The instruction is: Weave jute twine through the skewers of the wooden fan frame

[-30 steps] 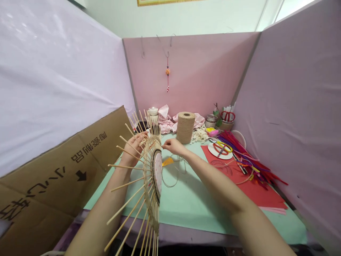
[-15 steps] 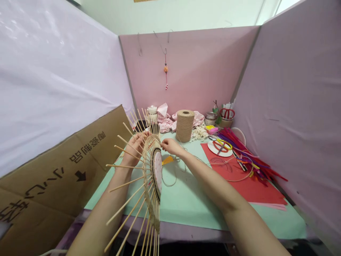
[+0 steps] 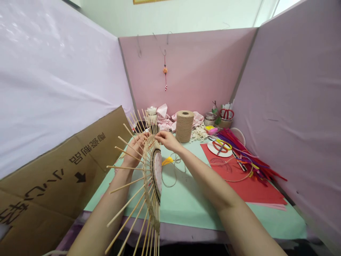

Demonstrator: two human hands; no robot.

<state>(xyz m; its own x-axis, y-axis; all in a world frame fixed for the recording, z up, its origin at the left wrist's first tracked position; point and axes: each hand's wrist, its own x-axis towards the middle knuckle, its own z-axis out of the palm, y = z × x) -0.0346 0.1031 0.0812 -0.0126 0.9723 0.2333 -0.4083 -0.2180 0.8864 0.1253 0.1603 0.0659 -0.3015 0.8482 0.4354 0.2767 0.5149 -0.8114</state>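
A round frame of thin wooden sticks [image 3: 125,168] stands edge-on before me, its sticks spreading outward like rays. A band of woven twine [image 3: 146,174] runs around it, and a pink dotted disc [image 3: 158,170] with a dark rim fills its centre. My left hand [image 3: 135,151] grips the frame from the left side, its fingers partly hidden behind the sticks. Close to the upper part of the band, my right hand [image 3: 167,139] is closed in a pinch on the twine. Loose twine [image 3: 174,177] trails in loops over the table.
Behind the frame stands a twine spool [image 3: 184,128], near pink cloth [image 3: 164,122] and a white jar [image 3: 151,113]. To the right are red paper [image 3: 237,186], a white disc [image 3: 213,148], pipe cleaners [image 3: 234,140] and red-handled scissors [image 3: 226,113]. Printed cardboard [image 3: 87,156] leans on the left.
My right hand has moved slightly left and up, against the top of the woven band. The loose twine has shifted on the table. My left hand and the frame hold nearly still.
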